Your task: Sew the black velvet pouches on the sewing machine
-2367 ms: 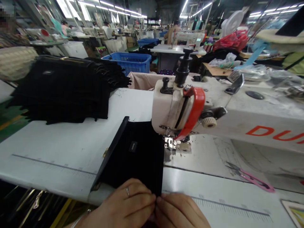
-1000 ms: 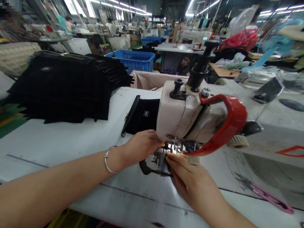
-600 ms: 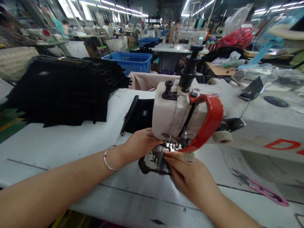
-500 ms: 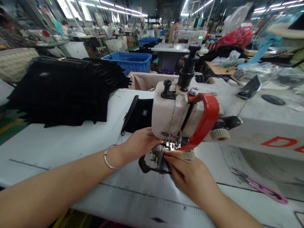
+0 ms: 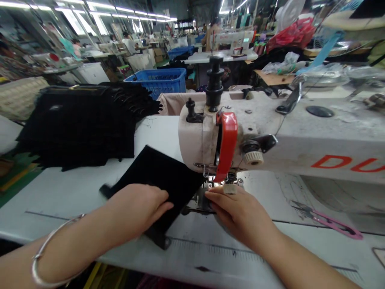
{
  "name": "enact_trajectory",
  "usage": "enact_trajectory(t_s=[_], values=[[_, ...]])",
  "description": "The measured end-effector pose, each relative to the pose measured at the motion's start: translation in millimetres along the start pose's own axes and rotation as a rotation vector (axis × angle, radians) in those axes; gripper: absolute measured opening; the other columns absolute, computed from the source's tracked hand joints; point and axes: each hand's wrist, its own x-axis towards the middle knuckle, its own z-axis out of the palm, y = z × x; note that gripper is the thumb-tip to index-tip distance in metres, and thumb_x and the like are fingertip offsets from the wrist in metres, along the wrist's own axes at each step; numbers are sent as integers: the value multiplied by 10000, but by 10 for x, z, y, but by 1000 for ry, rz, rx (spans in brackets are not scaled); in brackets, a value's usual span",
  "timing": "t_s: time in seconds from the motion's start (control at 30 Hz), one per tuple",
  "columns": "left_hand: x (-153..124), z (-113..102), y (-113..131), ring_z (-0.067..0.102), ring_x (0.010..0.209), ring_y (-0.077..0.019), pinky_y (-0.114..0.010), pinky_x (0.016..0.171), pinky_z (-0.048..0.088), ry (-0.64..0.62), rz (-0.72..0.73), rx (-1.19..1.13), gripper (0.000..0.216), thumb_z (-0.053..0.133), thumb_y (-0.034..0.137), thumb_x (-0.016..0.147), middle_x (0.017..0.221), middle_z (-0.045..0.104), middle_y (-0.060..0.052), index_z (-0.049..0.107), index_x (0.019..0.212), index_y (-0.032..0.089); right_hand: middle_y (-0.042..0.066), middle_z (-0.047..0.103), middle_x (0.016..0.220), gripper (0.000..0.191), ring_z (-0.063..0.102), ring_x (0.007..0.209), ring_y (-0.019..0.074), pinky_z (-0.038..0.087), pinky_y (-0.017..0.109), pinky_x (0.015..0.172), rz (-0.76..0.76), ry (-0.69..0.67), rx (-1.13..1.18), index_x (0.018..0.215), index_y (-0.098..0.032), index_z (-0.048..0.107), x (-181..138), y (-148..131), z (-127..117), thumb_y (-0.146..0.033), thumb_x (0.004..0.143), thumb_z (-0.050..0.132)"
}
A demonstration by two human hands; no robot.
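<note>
Black flat cloth (image 5: 164, 172) lies under the left hand (image 5: 142, 206), the right hand (image 5: 237, 206) by a white sewing machine (image 5: 291, 148); can't tell either grip.

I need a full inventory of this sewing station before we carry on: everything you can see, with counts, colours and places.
Black fabric piece: 1, black, on the table left of the needle area
Sewing machine: 1, off-white, right of centre
Guard: 1, red, front of the machine head
Pile of pieces: 1, black, table's far left; pieces uncountable
Snips: 1, pink handle, right
Table: 1, whitish, underneath
Blue basket: 1, behind the table; another farther back
Red plastic bag: 1, upper right
Second sewing machine: 1, whitish, background
Farther background: too blurred to count
Bangle: 1, silver, left wrist
Left hand: 1, bare, on the fabric
Right hand: 1, bare, by the needle area
</note>
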Motion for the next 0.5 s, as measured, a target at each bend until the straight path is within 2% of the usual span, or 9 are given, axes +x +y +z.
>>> enact_trajectory(t_s=[0.07,0.13,0.2,0.27,0.37,0.5], values=[[-14,-14,125,615,651,-195,-319,628,492,-71,-31,10,282,497,337,981,716,648,-27,662,804,192,95,690,1061,296,620,1032,247,544,434,881,-13,-10,-19,1234,-179,632,-1,-10,2,-182,947,560],[89,40,168,641,921,-229,-374,831,520,-9,25,-15,247,467,306,998,984,692,-72,677,1031,181,81,682,1079,292,609,1040,246,531,442,892,-21,-29,-25,1232,-194,634,-5,-13,8,-200,945,579],[232,159,126,518,1241,-250,-445,1070,412,79,143,-55,347,472,283,1000,1320,588,-107,545,1322,176,72,673,1100,274,599,1043,244,514,449,909,-23,-36,-23,1210,-197,643,-11,-13,16,-202,942,588],[338,302,34,350,1406,-242,-475,1175,284,83,225,-84,493,496,277,992,1492,437,-108,383,1463,183,75,672,1100,260,594,1043,243,498,454,923,-16,-33,-24,1197,-183,647,-16,-14,22,-197,947,579],[386,439,-114,259,1462,-220,-478,1199,242,30,258,-117,556,489,246,992,1549,363,-93,294,1511,212,70,678,1075,210,600,1010,237,496,437,884,-33,-43,-36,1117,-198,688,-15,-28,20,-189,960,549],[402,389,-249,266,1461,-213,-478,1205,222,-27,320,-136,549,468,235,998,1559,350,-70,288,1516,258,58,678,1061,202,602,987,224,491,417,854,-42,-48,-47,1045,-216,717,-8,-52,0,-174,960,539]])
